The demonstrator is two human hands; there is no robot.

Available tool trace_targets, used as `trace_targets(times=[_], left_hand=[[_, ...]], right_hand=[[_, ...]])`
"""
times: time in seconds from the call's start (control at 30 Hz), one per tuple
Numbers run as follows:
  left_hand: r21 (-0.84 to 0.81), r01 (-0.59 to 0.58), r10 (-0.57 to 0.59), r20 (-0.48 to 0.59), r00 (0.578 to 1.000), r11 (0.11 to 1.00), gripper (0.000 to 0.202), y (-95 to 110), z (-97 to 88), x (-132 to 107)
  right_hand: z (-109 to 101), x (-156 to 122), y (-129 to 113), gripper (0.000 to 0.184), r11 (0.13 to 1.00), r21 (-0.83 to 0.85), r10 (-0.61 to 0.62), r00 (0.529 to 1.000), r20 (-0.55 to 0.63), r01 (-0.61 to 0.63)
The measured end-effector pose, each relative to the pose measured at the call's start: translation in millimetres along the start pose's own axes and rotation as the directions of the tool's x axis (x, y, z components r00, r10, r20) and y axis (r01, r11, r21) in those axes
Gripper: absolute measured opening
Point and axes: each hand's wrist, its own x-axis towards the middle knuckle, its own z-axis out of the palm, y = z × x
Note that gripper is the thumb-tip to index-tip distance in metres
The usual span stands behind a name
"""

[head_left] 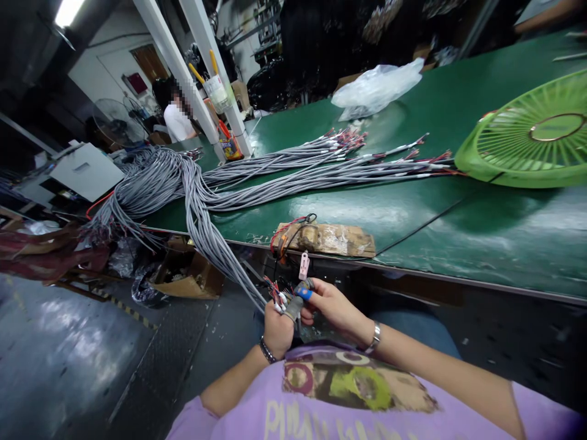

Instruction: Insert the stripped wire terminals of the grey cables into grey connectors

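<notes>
A hanging bundle of grey cables (220, 247) runs over the bench edge down to my left hand (279, 330). That hand is closed round the cable ends, where thin red, black and white wires (274, 293) fan out. My right hand (332, 305) is beside it, thumb and fingers pinched together at the wire ends; what lies between them is too small to make out. Grey and blue wraps cover some fingertips. Just above my hands, a small pink clip-like piece (304, 266) hangs by the wooden block (339, 239), which has red and black leads at its left end.
More grey cables (275, 194) lie along the green bench (458, 244). A green fan (527, 131) stands at the right, a clear plastic bag (378, 88) at the back. A white post (229, 79) rises from the bench. Below are a cardboard box (190, 275) and another person (178, 119) far left.
</notes>
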Motion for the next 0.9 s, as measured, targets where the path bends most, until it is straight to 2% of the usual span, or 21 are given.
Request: trace_targets(times=[0.1,0.2,0.43,0.63,0.9], left_hand=[[-0.018,0.013,-0.014,-0.036,0.999,1.0,0.034,-1.4,-0.5,-0.5],[-0.043,0.015,-0.018,-0.063,0.998,0.999,0.033,-2.4,-0.1,-1.2],[-0.045,0.021,-0.027,-0.127,0.992,0.999,0.033,-1.1,2.5,-0.8],[-0.082,0.016,-0.029,-0.156,0.987,0.996,0.032,2.8,4.5,-0.2],[-0.149,0.044,-0.072,-0.187,0.98,0.988,0.027,7.5,7.2,0.1]], right_hand=[[-2.2,-0.4,-3.4,0.033,1.0,-0.014,-0.012,0.997,0.071,0.013],[-3.4,-0.9,-6.6,0.031,0.999,-0.03,-0.037,0.996,0.082,0.039],[-7.7,0.8,-3.2,0.038,0.984,-0.177,-0.05,0.996,-0.08,0.035],[-13.6,3.2,1.0,0.038,0.975,-0.219,-0.078,0.983,-0.165,0.041],[-11.0,-1.3,-5.5,0.037,0.975,-0.221,-0.077,0.981,-0.178,0.037]])
